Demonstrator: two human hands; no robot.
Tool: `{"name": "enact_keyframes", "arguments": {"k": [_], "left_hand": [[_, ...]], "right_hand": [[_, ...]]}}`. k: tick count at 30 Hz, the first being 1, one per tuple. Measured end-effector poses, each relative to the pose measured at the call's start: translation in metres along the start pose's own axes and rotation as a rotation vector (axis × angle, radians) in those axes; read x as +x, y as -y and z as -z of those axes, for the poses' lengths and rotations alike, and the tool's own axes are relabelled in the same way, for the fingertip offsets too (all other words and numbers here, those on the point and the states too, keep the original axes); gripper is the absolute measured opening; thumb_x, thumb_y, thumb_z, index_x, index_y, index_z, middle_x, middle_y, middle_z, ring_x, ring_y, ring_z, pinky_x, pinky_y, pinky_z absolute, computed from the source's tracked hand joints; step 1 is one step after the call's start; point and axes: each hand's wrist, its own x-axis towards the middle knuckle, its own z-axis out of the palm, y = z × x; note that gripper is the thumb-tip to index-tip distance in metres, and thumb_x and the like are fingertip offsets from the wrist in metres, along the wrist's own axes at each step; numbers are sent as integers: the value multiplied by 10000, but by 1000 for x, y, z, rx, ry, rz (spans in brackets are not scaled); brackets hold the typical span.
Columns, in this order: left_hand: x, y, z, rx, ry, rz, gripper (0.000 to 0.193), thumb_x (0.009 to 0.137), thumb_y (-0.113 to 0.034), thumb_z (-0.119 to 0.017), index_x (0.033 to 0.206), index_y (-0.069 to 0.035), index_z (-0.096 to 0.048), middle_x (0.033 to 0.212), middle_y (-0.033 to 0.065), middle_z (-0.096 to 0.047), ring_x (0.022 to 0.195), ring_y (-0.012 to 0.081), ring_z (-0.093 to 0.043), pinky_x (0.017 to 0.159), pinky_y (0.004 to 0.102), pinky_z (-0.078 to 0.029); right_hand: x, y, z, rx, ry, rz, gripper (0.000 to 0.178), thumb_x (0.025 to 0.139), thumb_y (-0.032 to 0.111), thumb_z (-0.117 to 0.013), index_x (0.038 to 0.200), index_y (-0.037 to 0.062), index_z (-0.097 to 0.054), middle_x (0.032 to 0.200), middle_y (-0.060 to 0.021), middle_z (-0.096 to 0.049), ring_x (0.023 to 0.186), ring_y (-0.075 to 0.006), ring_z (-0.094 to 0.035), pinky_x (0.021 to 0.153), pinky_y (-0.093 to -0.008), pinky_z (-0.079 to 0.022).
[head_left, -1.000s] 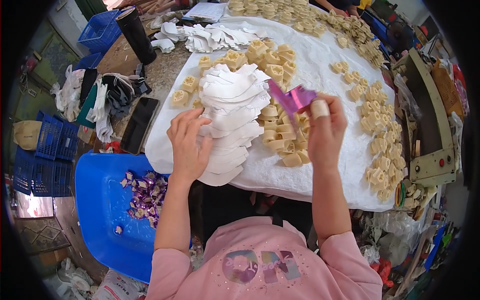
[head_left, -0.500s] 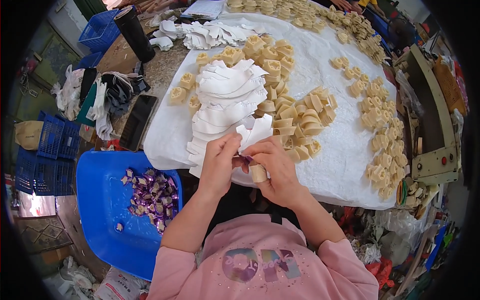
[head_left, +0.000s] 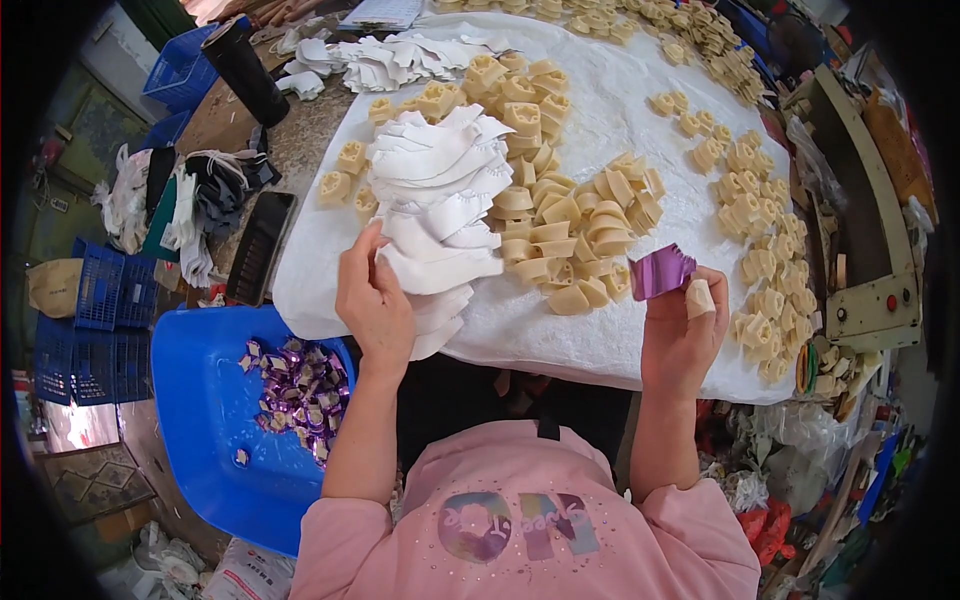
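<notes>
My right hand [head_left: 678, 345], raised over the right part of the table, pinches a shiny purple sheet piece [head_left: 662, 272] with a notched edge by its lower corner. A beige wrap [head_left: 699, 298] covers one fingertip of that hand. My left hand [head_left: 378, 305] is at the left edge of a fanned stack of white cut sheet pieces [head_left: 440, 235], thumb and fingers apart; whether the fingertips touch the stack is hard to tell. Just right of the stack lie many cream hollow moulded pieces [head_left: 560, 210].
A blue tub [head_left: 200, 430] with purple-covered pieces [head_left: 305, 395] stands at lower left. On the table's left edge are a phone [head_left: 262, 245] and a black cylinder [head_left: 245, 72]. More cream pieces [head_left: 770, 250] line the right side, beside a metal machine frame [head_left: 875, 310].
My hands were together at the stack's front, handling a white piece. Now they are apart: the right has swung right with the purple piece, the left has moved to the stack's left edge.
</notes>
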Motion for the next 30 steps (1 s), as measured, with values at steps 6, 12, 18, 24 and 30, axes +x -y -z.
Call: {"name": "enact_keyframes", "arguments": {"k": [6,12,18,24,30], "left_hand": [[4,0,22,639,230,-476,414,774,57,-567,1170,-60,-594,1069,133,-534,993,281,-489,823,334,-424],[-38,-46,2,339,440,-515,560,639,-74,-738,1177,-23,-586,1073,164,-514,942,300,-501,819,362,-428],[-82,-51,-50,-43,606,-441,494,680,-20,-681,1165,-4,-586,992,153,-548,799,268,-542,700,337,-470],[-76,-45,-40,-180,712,260,312,983,-163,-420,1187,27,-559,775,64,-561,588,94,-478,497,240,-390],[-70,-40,-40,-930,697,883,367,993,-197,-422,1259,54,-453,838,74,-573,570,82,-446,467,208,-365]], "right_hand": [[-9,2,8,-175,31,66,82,894,69,-473,948,9,-489,1022,-124,-565,893,-143,-511,839,-293,-407],[-27,6,0,-559,207,190,103,825,-10,-456,908,18,-511,1012,-145,-554,889,-192,-511,786,-304,-425],[-39,4,-23,-921,492,518,228,655,45,-633,861,80,-542,970,-96,-570,894,-302,-507,785,-413,-353],[0,-8,51,-805,148,119,328,666,-87,-555,970,35,-580,996,-129,-579,935,-326,-524,889,-374,-399],[14,-39,86,-1150,490,206,477,658,-130,-529,1096,48,-589,1135,-107,-574,1061,-321,-518,916,-385,-428]]}}
